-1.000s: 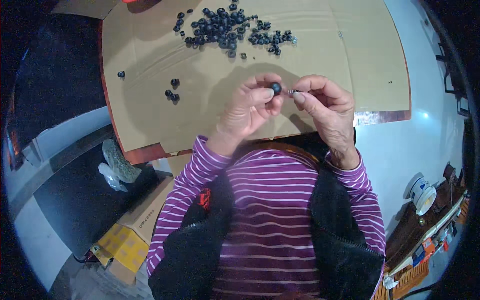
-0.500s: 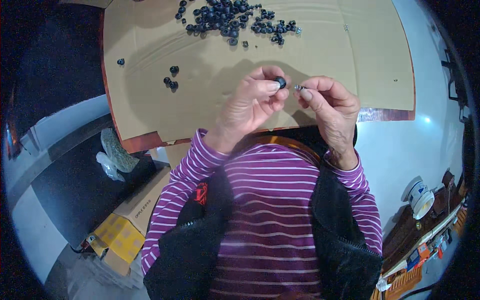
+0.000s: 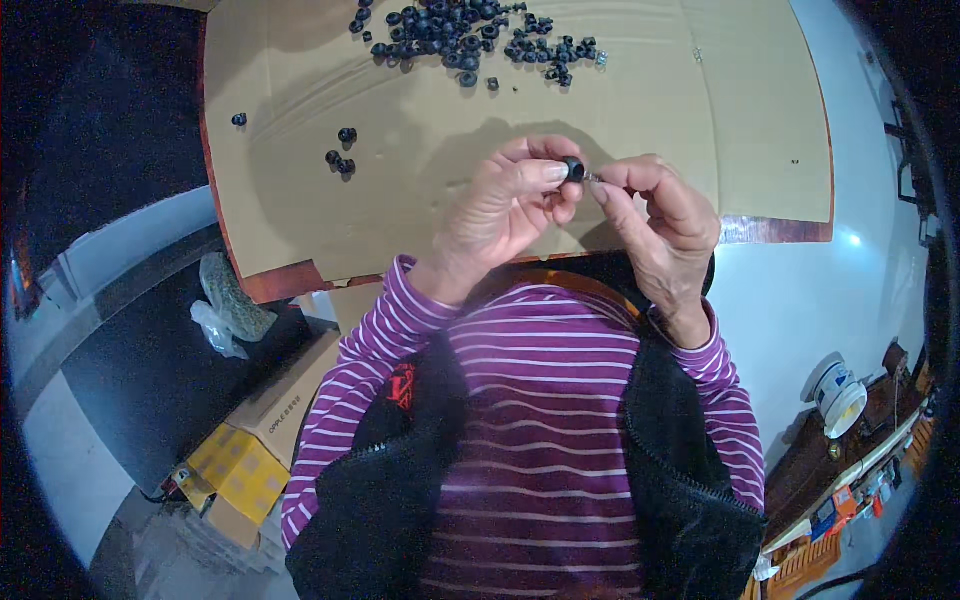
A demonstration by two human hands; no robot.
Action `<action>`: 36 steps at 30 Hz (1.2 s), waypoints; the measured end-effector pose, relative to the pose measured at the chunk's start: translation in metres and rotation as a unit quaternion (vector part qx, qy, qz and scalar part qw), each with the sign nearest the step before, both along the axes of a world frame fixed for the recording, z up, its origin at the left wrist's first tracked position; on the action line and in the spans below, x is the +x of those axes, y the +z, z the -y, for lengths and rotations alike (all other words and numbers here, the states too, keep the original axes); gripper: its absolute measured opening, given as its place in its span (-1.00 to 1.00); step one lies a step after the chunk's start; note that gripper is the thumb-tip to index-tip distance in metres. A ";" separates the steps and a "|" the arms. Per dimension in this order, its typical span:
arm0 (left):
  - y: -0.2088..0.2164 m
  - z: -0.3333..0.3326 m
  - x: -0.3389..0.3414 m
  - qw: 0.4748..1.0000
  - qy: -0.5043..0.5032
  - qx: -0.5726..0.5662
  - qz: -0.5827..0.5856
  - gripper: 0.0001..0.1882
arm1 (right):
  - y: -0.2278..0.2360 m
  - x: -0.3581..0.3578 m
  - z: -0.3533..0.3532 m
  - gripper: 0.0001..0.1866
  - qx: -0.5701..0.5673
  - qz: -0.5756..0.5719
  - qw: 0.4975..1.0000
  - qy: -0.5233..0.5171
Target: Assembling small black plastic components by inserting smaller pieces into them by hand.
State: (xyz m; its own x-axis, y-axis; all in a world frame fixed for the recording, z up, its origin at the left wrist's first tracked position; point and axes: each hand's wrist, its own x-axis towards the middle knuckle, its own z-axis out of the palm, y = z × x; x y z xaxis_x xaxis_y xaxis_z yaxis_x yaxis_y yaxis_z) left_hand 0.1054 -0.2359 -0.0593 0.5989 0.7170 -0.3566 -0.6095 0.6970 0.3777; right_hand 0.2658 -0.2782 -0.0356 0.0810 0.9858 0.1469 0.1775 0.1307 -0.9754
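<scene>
Nearer you than the pile of black pieces [image 3: 440, 35] on the table [image 3: 288, 284], your left hand [image 3: 508, 195] has a narrow grip on a round black part [image 3: 573, 170]; your right hand [image 3: 665, 212] pinches a small metallic piece [image 3: 592, 178] just beside it.

Black rounded cap [image 3: 573, 169] — held up, small silvery piece [image 3: 591, 178] — close beside

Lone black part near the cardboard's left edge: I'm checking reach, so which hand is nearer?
Left. The left hand is right of the lone black part, nearer the body; the right hand is farther right, past the left.
</scene>
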 end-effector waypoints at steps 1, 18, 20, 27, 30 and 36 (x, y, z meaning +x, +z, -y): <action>0.000 0.000 -0.001 1.000 0.000 -0.001 0.000 -0.80 | 0.001 -0.001 -0.001 -0.88 -0.001 0.000 1.000 0.000; 0.000 0.005 -0.014 0.980 -0.098 0.128 -0.115 -0.84 | -0.006 0.006 -0.004 -0.83 -0.208 -0.249 0.932 0.163; -0.001 0.006 -0.020 0.988 -0.118 0.082 -0.060 -0.85 | -0.005 0.002 -0.007 -0.82 -0.232 -0.272 0.919 0.167; -0.011 0.006 -0.037 0.998 -0.037 0.048 0.011 -0.80 | -0.005 -0.018 -0.026 -0.82 -0.223 -0.216 0.940 0.141; -0.016 0.003 -0.049 0.994 0.033 0.009 0.105 -0.82 | -0.004 -0.035 -0.045 -0.79 -0.192 -0.210 0.957 0.056; -0.024 -0.003 -0.062 0.990 0.061 -0.002 0.130 -0.81 | -0.016 -0.069 -0.080 -0.84 0.082 0.366 0.927 0.013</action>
State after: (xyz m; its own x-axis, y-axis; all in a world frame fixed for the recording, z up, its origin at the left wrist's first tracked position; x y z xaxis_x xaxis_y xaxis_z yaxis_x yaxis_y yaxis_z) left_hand 0.0437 -0.2329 -0.0832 0.5799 0.7887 -0.2042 -0.7653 0.6133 0.1954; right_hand 0.1964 -0.1981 -0.0514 -0.1233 0.9457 0.3008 0.7782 0.2802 -0.5621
